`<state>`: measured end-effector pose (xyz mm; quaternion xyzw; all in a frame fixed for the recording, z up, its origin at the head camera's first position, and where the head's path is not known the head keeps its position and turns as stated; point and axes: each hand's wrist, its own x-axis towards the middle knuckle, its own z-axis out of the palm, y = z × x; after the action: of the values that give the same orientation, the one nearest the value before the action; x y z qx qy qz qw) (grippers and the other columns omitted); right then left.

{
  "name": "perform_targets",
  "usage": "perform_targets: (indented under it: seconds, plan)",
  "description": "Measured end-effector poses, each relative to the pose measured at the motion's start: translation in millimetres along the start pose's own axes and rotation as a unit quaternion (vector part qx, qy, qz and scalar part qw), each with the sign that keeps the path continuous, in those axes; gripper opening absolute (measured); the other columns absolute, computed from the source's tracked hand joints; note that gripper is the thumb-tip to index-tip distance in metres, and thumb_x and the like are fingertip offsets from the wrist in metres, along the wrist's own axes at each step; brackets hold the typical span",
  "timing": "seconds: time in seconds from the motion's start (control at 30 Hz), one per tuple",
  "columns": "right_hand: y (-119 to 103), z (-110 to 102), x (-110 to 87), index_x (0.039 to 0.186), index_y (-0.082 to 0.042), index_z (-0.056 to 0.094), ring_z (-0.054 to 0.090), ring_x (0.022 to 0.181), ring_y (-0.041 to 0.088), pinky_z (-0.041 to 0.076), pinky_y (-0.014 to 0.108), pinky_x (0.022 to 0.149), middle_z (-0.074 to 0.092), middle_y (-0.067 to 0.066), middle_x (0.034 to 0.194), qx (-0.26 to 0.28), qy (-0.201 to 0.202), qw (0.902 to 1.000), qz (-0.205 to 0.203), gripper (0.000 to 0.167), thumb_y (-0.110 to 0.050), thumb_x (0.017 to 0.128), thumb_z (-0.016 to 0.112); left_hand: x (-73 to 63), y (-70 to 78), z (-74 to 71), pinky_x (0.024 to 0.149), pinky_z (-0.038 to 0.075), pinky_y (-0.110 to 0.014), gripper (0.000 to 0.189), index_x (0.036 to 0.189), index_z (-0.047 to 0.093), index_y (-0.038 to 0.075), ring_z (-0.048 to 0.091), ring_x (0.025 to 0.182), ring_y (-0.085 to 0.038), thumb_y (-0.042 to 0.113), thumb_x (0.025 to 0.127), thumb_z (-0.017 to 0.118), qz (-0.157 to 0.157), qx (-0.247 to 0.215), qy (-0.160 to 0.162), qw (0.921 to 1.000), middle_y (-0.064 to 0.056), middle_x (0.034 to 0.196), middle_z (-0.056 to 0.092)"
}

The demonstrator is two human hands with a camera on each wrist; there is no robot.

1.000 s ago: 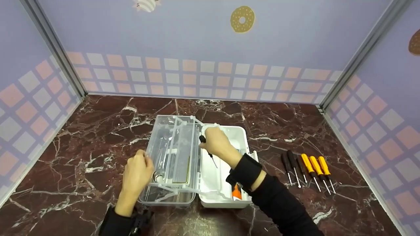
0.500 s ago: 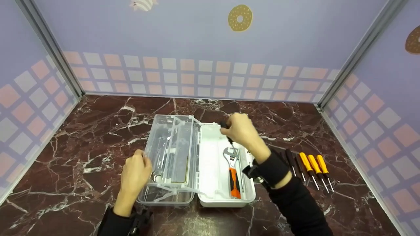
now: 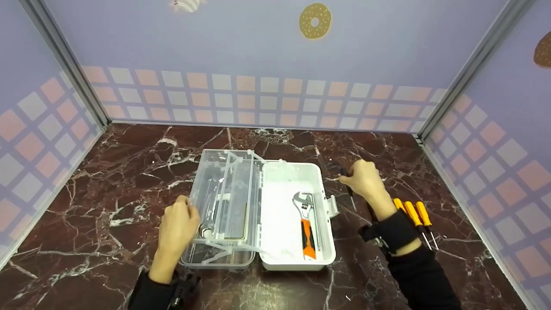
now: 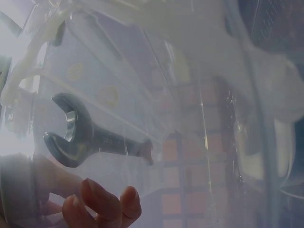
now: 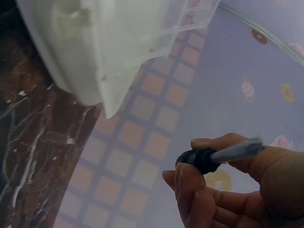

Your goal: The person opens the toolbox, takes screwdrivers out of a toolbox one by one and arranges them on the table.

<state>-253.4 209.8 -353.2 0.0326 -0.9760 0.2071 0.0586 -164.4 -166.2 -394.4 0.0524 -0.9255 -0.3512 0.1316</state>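
My right hand [image 3: 366,181] grips a screwdriver [image 3: 345,173] by its black handle, above the table just right of the white toolbox [image 3: 275,202]. The right wrist view shows the screwdriver's metal shaft [image 5: 235,151] sticking out past the thumb. My left hand [image 3: 177,226], fingers curled, holds the left edge of the open clear plastic lid section [image 3: 230,181]. Through the clear plastic, the left wrist view shows an open-ended wrench [image 4: 76,133] close above my fingertips [image 4: 102,202]. An adjustable wrench [image 3: 306,228] with an orange and black handle lies inside the toolbox, beside a thin metal rod [image 3: 318,226].
Several yellow-handled screwdrivers [image 3: 412,212] lie on the marbled table [image 3: 129,172] to the right, partly covered by my right forearm. A latch [image 3: 332,206] juts from the toolbox's right side. Patterned panels [image 3: 267,101] stand behind and at both sides.
My right hand has carried the black-handled screwdriver rightward, from over the toolbox to beyond its right rim. The adjustable wrench has come into full sight. My left hand has stayed at the lid.
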Motion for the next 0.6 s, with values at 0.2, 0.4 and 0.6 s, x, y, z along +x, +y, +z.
perform_targets:
  seconds: [0.2,0.4,0.6]
  plan:
    - [41.7,17.5,-0.1,0.051,-0.005,0.047,0.052,0.058,0.031,0.042,0.041,0.055,0.053,0.013,0.058,-0.034,-0.032,0.9976,0.051,0.032,-0.019,0.072,0.066,0.0,-0.3,0.0,0.051,0.046,-0.048,0.018,0.089,0.053,-0.009,0.056,0.059,-0.037,0.005,0.086,0.042,-0.002,0.002,0.000,1.0000,-0.028,0.075,0.058]
    - [69.3,34.9,1.9,0.083,0.014,0.058,0.055,0.083,0.047,0.047,0.049,0.068,0.055,0.035,0.095,-0.056,-0.080,0.9896,0.105,0.035,-0.020,0.075,0.065,0.2,-0.9,1.0,0.053,0.045,-0.051,0.018,0.087,0.053,-0.008,0.057,0.064,-0.043,0.006,0.086,0.041,0.001,0.009,0.009,0.9999,-0.031,0.077,0.058]
    - [80.4,49.1,1.8,0.100,0.015,0.055,0.055,0.086,0.046,0.048,0.047,0.068,0.053,0.036,0.100,-0.069,-0.117,0.9825,0.127,0.041,-0.019,0.079,0.065,0.3,-0.5,1.3,0.056,0.045,-0.052,0.019,0.090,0.053,-0.008,0.057,0.066,-0.044,0.006,0.087,0.042,-0.002,0.009,0.006,0.9999,-0.031,0.080,0.058]
